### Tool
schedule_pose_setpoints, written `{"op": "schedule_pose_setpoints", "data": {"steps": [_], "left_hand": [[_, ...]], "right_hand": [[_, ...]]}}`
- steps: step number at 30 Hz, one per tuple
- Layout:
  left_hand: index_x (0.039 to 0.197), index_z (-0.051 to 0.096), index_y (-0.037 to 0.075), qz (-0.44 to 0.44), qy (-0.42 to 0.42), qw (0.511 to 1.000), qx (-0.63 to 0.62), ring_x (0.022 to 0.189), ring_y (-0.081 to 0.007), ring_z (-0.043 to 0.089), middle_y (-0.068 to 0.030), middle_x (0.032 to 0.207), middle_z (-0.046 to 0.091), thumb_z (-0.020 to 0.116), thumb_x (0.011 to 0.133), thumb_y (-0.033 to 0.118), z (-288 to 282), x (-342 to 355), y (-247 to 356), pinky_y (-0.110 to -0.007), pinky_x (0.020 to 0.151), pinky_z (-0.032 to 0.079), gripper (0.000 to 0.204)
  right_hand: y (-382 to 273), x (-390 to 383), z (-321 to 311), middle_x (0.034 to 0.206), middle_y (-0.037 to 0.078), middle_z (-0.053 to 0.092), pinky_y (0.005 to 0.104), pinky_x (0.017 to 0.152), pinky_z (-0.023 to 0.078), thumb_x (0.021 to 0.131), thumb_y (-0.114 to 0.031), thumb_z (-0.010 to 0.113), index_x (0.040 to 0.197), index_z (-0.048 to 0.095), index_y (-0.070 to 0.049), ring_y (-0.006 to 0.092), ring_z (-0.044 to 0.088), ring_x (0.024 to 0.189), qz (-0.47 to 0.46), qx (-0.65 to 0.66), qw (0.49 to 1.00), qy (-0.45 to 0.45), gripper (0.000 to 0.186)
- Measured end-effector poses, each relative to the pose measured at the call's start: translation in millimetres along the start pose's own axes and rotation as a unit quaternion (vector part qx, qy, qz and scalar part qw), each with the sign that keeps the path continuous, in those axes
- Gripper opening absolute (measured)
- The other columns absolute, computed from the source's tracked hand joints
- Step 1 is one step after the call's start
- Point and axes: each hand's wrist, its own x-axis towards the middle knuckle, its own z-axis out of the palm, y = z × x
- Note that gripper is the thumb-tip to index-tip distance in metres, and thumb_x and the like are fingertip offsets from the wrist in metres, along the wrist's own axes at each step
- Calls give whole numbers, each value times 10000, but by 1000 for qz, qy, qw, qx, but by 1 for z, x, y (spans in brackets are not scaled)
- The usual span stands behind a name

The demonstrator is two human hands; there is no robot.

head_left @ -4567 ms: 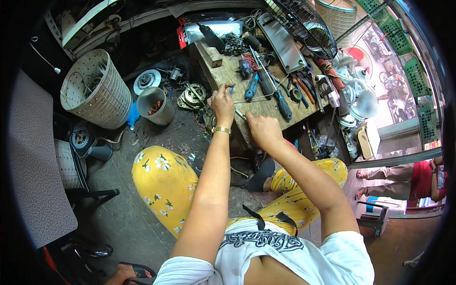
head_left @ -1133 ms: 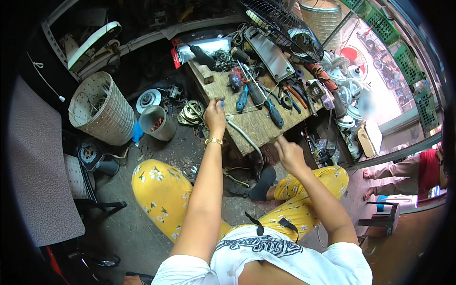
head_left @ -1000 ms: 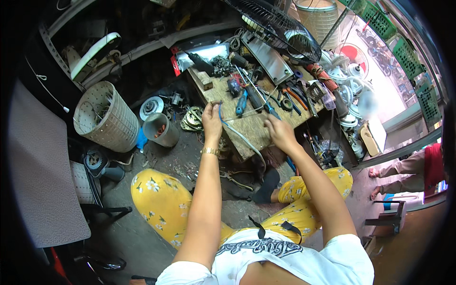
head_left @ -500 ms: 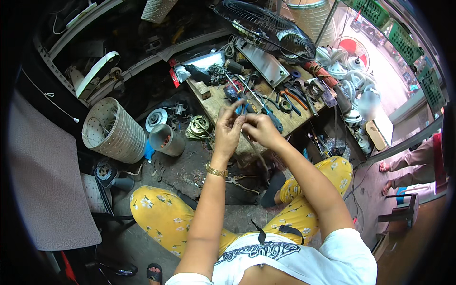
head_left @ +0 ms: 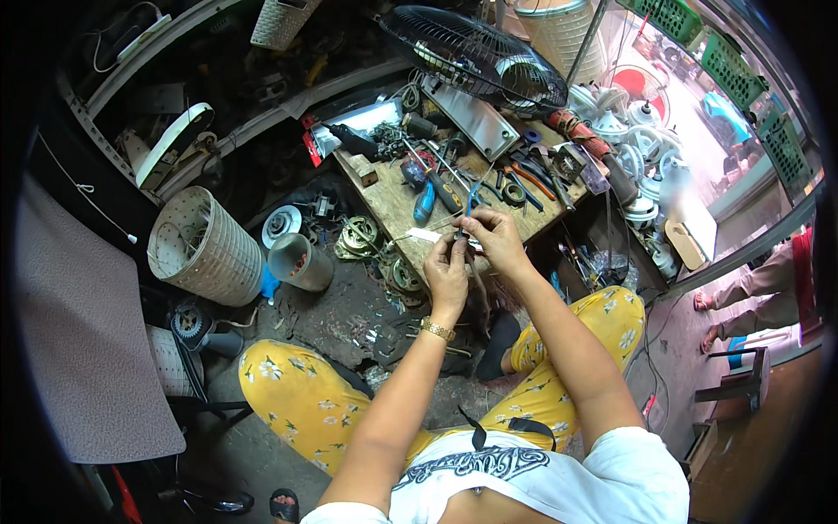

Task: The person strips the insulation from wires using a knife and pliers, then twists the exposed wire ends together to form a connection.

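Both hands (head_left: 497, 238) tight on blue wire (head_left: 471, 196), with screwdriver (head_left: 447, 194), pliers (head_left: 532, 182), fan guard (head_left: 458, 50) beyond

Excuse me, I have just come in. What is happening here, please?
A person sits at a low wooden bench. The left hand and right hand come together near its edge. A thin blue wire stands up from the right fingers; what the left fingers hold is too small to tell. Orange-handled pliers lie among the tools.

Left hand (head_left: 447, 269) and right hand (head_left: 496, 239) in pinch grip, set close together; both forearms (head_left: 563, 323) extended forward, converging
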Motion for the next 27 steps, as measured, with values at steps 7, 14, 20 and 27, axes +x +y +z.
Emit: {"op": "schedule_pose_setpoints", "data": {"steps": [7,14,20,27], "left_hand": [[1013,655,50,-224,103,939,-242,661,-75,590,-3,815,648,566,966,232,4,8,-3,-227,566,492,208],[982,642,43,-325,80,885,-324,615,-109,574,-31,834,640,477,952,87,-14,33,-17,-248,525,497,173],[1060,562,89,-387,3,832,-398,634,-123,554,-39,825,604,489,992,246,-23,12,-36,-259,497,461,186],[1204,529,16,-112,-8,976,-185,1007,-172,557,-101,1172,586,472,1007,245,29,-28,9,-304,895,453,307]], "right_hand": [[21,-12,11,971,41,659,300,795,480,959,-210,563,953,643,-49,140,591,868,74,350,934,17,180],[6,-34,35,970,136,623,321,871,434,912,-96,528,863,639,7,228,560,999,-211,-123,968,62,160],[20,-83,45,961,161,612,378,816,489,997,-255,481,805,528,-36,247,589,945,-99,270,952,102,295],[24,-36,14,960,113,628,428,970,437,992,-258,486,896,582,-58,292,592,1032,-78,530,832,144,241]]}}
